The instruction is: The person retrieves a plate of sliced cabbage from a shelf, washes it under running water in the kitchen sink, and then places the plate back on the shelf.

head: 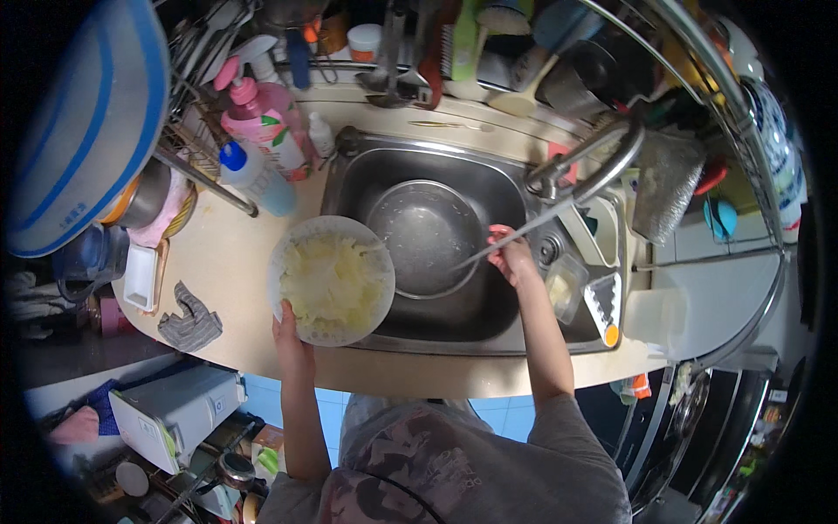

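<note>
My left hand (288,327) grips the near-left rim of a pale colander (330,337), which is tilted slightly at the left edge of the sink. Pale yellow-green leafy pieces, apparently cabbage, fill it (334,275). Inside the steel sink (452,327) sits a round metal bowl (422,242) with water in it. A stream of water runs from the curved faucet (612,173) down to the bowl's right side. My right hand (510,255) is beside the stream, right of the bowl, its fingers slightly curled and lit reddish. Whether it holds anything is not visible.
Left of the sink stand a blue-capped bottle (262,180) and a pink pump bottle (268,128). A grey cloth (190,318) lies on the counter (242,275). At the right are a clear plastic container (563,288) and a grater (603,304). Utensils hang behind the sink.
</note>
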A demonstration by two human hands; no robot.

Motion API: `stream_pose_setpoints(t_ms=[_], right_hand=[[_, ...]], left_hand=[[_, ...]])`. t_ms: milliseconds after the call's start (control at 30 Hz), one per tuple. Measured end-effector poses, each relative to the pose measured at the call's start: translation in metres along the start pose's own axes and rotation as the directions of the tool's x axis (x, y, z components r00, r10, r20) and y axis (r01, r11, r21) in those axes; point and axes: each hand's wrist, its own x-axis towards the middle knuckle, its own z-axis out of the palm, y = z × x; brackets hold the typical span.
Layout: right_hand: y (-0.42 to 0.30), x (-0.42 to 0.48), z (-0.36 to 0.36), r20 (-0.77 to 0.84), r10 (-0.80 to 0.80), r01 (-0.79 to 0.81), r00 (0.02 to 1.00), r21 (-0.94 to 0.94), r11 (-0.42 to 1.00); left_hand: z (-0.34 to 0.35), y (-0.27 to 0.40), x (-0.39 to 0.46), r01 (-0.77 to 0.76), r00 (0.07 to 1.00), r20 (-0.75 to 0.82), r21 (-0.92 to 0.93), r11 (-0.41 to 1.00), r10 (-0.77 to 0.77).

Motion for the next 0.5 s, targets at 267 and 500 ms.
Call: stream_pose_setpoints(t_ms=[267,500], right_hand=[[-0.015,-0.031,0.020,0.282,0.103,-0.069,0.954,-0.129,0.989],[-0.034,-0.037,0.005,0.249,-0.145,0.213,0.958,-0.272,0.938]], left_hand=[[0.030,-0.030,0.005,0.042,0.999,0.014,0.024,0.999,-0.042],[0.064,-0.054,0.001,0.056,0.990,0.133,-0.020,0.998,-0.053]])
